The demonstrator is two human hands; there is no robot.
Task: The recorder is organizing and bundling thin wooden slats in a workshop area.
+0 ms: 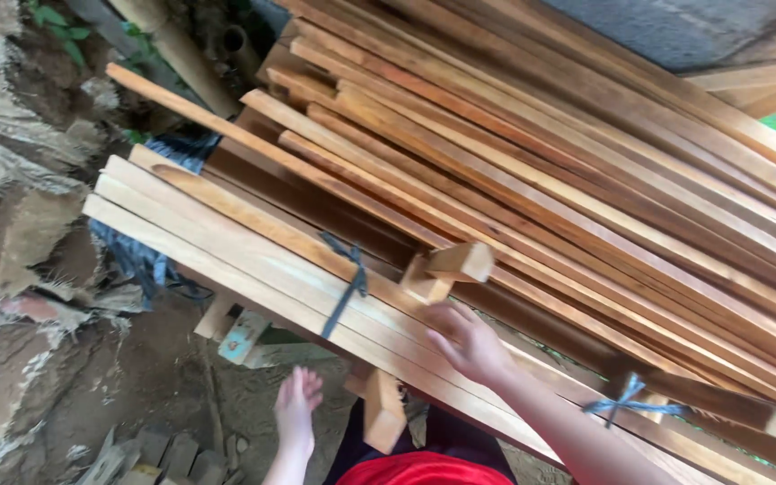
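Head view: my right hand (471, 346) rests with loose fingers on the tied bundle of pale slats (253, 260), whose long axis runs from upper left to lower right. My left hand (296, 409) hangs open at bottom centre, touching nothing, near a short wooden block (382, 409).

small block (243, 337) w/ pale blue-green label patch, red marks, under the lumber stack's near edge, lower left, no other labels, signs, screens, pkgs
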